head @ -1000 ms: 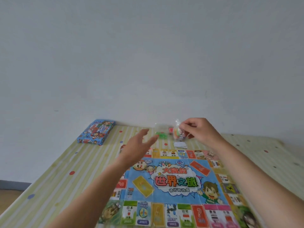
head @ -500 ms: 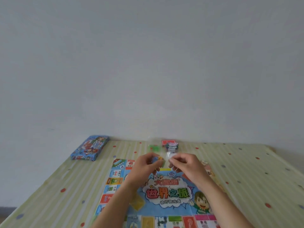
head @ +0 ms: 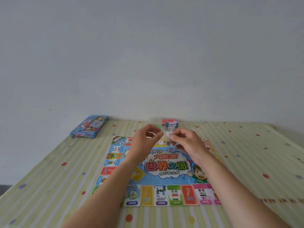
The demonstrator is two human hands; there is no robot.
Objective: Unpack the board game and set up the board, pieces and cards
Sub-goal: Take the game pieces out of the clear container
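The colourful game board (head: 166,168) lies unfolded on the striped tablecloth. Above its far edge, my left hand (head: 144,142) and my right hand (head: 187,143) both pinch a small clear plastic bag (head: 167,137) of pieces; its contents are blurred. Behind the hands, a stack of cards (head: 171,124) with a red card beside it sits near the wall. A small green piece is half hidden behind my left fingers.
The blue game box (head: 89,127) lies at the far left by the wall. The table (head: 255,162) has a yellow-green striped cloth with dots, stretching right and left of the board. A grey wall closes the far side.
My right hand brought the small bag back from the far edge over the board. My left hand came in and took hold of it too. The camera tilted slightly.
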